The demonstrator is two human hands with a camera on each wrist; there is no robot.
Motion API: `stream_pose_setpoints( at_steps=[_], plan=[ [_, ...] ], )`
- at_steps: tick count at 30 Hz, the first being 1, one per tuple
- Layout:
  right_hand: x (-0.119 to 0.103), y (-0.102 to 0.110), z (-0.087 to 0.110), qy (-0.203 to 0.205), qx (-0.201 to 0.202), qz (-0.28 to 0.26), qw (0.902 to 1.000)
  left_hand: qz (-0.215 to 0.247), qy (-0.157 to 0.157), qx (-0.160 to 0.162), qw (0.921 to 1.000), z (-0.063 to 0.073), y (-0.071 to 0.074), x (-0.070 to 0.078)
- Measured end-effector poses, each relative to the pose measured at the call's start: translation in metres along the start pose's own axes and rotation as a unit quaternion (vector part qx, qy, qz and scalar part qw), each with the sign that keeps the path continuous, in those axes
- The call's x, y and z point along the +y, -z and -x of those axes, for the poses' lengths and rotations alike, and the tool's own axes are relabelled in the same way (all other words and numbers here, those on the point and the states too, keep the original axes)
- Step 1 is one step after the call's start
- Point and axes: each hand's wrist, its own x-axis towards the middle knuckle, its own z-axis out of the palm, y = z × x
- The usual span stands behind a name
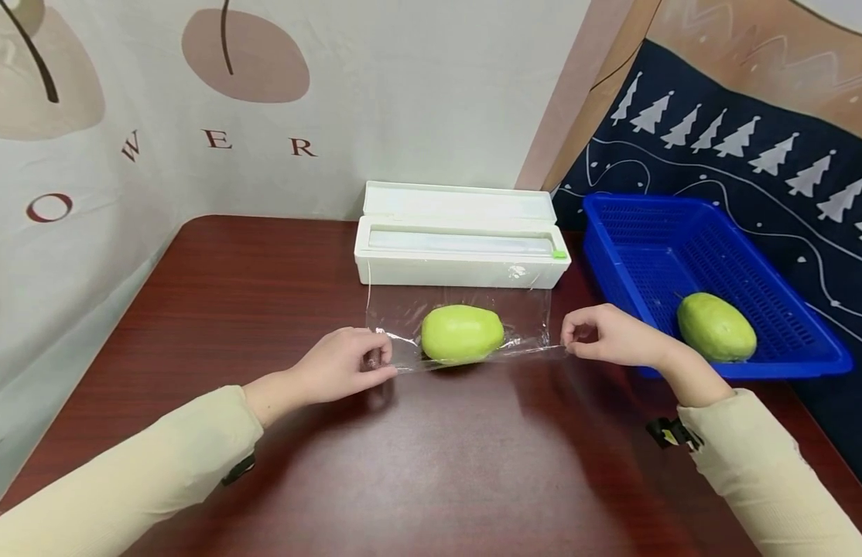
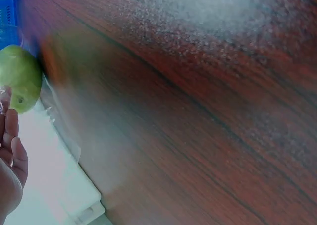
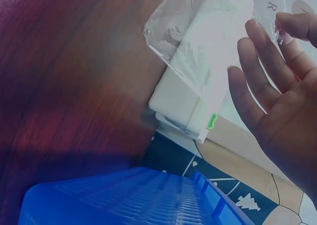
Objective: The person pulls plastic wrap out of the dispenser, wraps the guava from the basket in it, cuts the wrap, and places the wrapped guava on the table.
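A sheet of clear cling film (image 1: 396,305) stretches forward from a white cling film dispenser (image 1: 459,271) with its lid up. On the film lies a green pear (image 1: 462,333), on its side, in front of the box. My left hand (image 1: 343,363) pinches the film's near left corner between thumb and fingers. At the near right corner, my right hand (image 1: 615,335) pinches the film the same way. The near edge runs taut between both hands, just in front of the pear. In the right wrist view, the other fingers (image 3: 270,61) spread away from the pinch.
A blue plastic basket (image 1: 622,286) stands at the right with a second green pear (image 1: 716,327) in it, close to my right forearm. A green slider (image 1: 559,254) sits at the dispenser's right end. The brown table (image 1: 431,472) meets a printed cloth behind.
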Motion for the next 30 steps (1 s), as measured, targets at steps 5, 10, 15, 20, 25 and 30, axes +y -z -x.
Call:
stream_pose_setpoints(
  at_steps=[5,10,15,20,25,30],
  plan=[
    [-0.001,0.003,-0.001,-0.011,0.008,0.003,0.9999,0.0,-0.003,-0.005,1.0,0.0,0.001,-0.001],
    [0.002,0.004,-0.004,-0.041,0.018,0.016,0.9989,-0.013,-0.022,0.0,0.9997,-0.001,0.004,-0.002],
    [0.003,0.006,-0.007,-0.059,0.033,0.021,0.9975,-0.021,-0.037,0.048,0.9979,-0.006,0.01,-0.004],
    [0.002,0.009,-0.012,-0.085,0.067,0.032,0.9936,-0.027,-0.044,0.109,0.9928,-0.015,0.015,-0.004],
    [0.005,0.012,-0.019,-0.115,0.11,0.036,0.9865,-0.042,-0.031,0.152,0.9869,-0.027,0.017,-0.006],
    [0.009,0.012,-0.029,-0.159,0.161,0.035,0.9736,-0.058,0.002,0.171,0.9835,-0.04,0.018,-0.009]
  ],
)
